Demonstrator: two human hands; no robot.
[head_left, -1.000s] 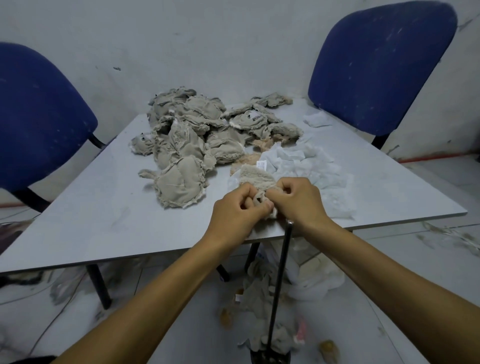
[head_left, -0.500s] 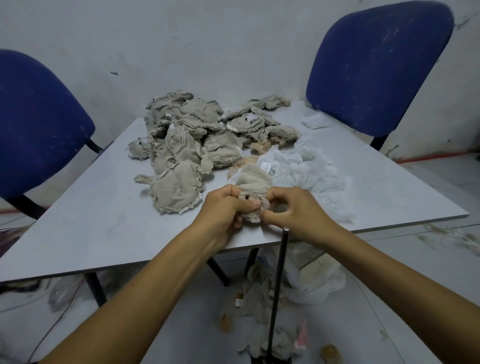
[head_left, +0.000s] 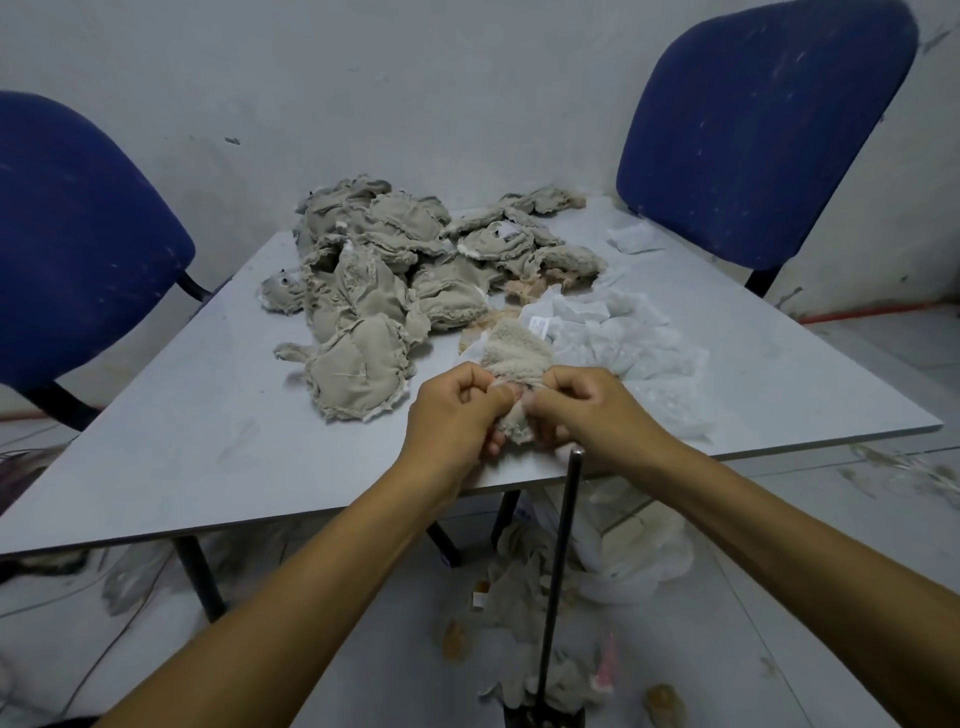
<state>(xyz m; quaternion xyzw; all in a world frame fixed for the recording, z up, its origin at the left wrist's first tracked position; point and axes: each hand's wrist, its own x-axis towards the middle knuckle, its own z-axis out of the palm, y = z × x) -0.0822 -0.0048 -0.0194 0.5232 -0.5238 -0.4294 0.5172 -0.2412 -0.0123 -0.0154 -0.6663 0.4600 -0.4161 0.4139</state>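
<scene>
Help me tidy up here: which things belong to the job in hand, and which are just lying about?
Job: left hand and right hand, both pinching the fleecy piece; probably the rod under them and the grey pile.
Lying about: left chair, right chair, floor scraps.

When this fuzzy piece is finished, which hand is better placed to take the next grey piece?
Probably the left hand: the grey pile lies on its side, beyond it. The right hand would have to cross over. Both now pinch the fuzzy piece.
</scene>
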